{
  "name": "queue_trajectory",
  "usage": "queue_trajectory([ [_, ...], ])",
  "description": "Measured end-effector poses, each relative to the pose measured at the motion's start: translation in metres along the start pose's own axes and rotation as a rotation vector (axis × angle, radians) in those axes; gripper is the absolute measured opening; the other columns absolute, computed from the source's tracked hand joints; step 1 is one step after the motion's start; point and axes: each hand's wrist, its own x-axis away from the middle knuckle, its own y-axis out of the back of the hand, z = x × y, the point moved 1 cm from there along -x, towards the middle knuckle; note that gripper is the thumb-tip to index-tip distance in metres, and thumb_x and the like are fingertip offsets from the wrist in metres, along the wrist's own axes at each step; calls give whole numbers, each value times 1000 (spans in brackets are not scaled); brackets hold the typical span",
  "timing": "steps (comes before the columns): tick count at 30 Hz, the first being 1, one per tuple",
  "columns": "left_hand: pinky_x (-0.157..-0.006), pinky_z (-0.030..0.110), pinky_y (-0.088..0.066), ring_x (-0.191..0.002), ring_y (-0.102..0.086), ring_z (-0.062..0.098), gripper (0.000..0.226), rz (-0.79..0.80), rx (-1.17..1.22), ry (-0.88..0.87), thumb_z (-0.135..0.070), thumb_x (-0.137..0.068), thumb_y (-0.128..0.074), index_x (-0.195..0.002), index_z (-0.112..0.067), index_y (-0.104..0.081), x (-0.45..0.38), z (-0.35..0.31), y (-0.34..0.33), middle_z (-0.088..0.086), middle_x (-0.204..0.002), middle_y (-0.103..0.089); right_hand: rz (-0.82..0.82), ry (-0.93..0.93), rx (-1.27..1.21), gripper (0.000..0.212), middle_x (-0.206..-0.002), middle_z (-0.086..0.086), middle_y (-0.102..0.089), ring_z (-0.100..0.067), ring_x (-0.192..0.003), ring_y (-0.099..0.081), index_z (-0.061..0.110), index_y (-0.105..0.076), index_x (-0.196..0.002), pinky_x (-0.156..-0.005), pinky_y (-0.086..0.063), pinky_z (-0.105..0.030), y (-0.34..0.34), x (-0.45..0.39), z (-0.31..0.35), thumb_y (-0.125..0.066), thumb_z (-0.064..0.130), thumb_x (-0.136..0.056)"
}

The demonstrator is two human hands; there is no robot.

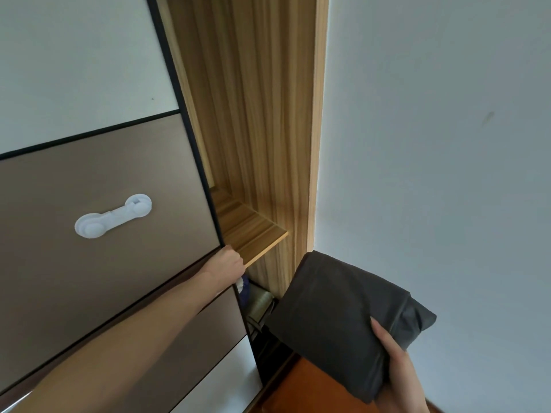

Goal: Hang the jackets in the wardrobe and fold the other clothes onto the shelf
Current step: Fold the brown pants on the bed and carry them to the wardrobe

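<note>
So the left hand (228, 263) is up at the edge of the sliding door (104, 189), fingers curled round the dark frame right where the brown panel ends, gripping it. The door is the kind with a white panel on top, brown in the middle, and more brown then white lower down, all split by thin black strips. There's a white plastic child lock (113, 216) stuck on the brown panel, well left of the hand.

The right hand (396, 356) holds a folded dark grey garment (337, 308) from underneath, thumb lying on top of the fabric near its lower right side, the rest of the fingers hidden under it. The bundle is tilted, its top corner pointing up toward the wardrobe (256, 114) opening, and it sits in the air in front of and below the wooden shelf (253, 234), not touching it as far as I can tell.

The shelf itself is light striped wood, same as the inside walls. Just under it, in the dark gap beside the door edge, there's something blue and white (243, 286) and an olive-coloured thing (262, 305), too shadowy to say what they are. Plain pale wall (432, 144) on the right, reddish-brown wooden surface (313, 389) at the bottom under the garment
</note>
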Motion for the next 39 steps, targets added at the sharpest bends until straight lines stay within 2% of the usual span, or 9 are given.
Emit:
queue_trajectory([
  [7, -97, 39, -46, -115, -65, 24, 19, -9, 29, 21, -15, -107, -52, -118, -14, -67, 28, -6, -25, 4, -120, -69, -39, 15, 33, 89, -120, -13, -77, -38, -109, -74, 14, -59, -137, -109, -48, -59, -9, 19, -26, -97, 33, -59],
  [11, -95, 39, -45, -114, -65, 24, 19, -19, 25, 9, -17, -107, -52, -121, -16, -65, 55, -10, -41, 2, -119, -70, -24, 34, 37, 65, -118, -13, -77, -38, -108, -74, 12, -59, -137, -102, -52, -52, -14, 27, -36, -81, 30, -79],
  [14, -99, 40, -46, -114, -66, 27, 24, -33, -3, -23, -7, -107, -49, -128, -12, -59, 75, -12, -50, 5, -121, -70, 6, 26, 1, 53, -119, -13, -77, -35, -102, -77, 14, -61, -136, -100, -52, -50, -21, 36, -46, -75, 29, -88],
  [18, -99, 40, -45, -115, -65, 27, 27, -45, -15, -22, -3, -107, -42, -127, -11, -58, 102, -14, -54, 5, -121, -70, 26, 10, -42, 51, -123, -12, -75, -35, -110, -74, 17, -60, -139, -106, -49, -53, -32, 47, -61, -73, 30, -92],
  [22, -97, 39, -44, -116, -65, 26, 27, -6, 17, -7, -2, -108, -41, -121, -10, -63, 122, -17, -61, 6, -121, -70, 37, 9, -44, 45, -120, -11, -77, -33, -103, -77, 19, -62, -136, -103, -51, -53, -39, 59, -74, -72, 27, -93],
  [29, -99, 39, -42, -117, -63, 27, 25, 29, 36, 4, -4, -107, -44, -119, -10, -65, 162, -24, -80, 7, -123, -68, 40, -22, -27, 48, -121, -10, -77, -33, -104, -76, 19, -61, -138, -105, -50, -52, -43, 72, -101, -74, 28, -92],
  [34, -91, 36, -40, -114, -65, 26, 22, 20, 55, 32, -11, -108, -46, -116, -13, -66, 190, -31, -96, 4, -119, -70, 22, -48, -3, 61, -126, -11, -74, -36, -114, -72, 19, -59, -141, -110, -46, -59, -47, 81, -119, -81, 31, -85],
  [38, -88, 35, -37, -113, -64, 23, 29, 8, 140, 115, -7, -106, -42, -116, -15, -67, 212, -33, -115, 3, -119, -70, -53, -56, 24, 117, -130, -9, -72, -39, -116, -70, 21, -52, -147, -109, -46, -64, -45, 74, -134, -104, 46, -45],
  [39, -88, 33, -39, -112, -65, 21, 29, -18, 137, 140, -9, -107, -42, -117, -16, -68, 217, -33, -120, 1, -118, -71, -49, -67, 5, 121, -130, -9, -72, -40, -116, -70, 22, -51, -147, -108, -47, -65, -44, 70, -137, -105, 47, -41],
])
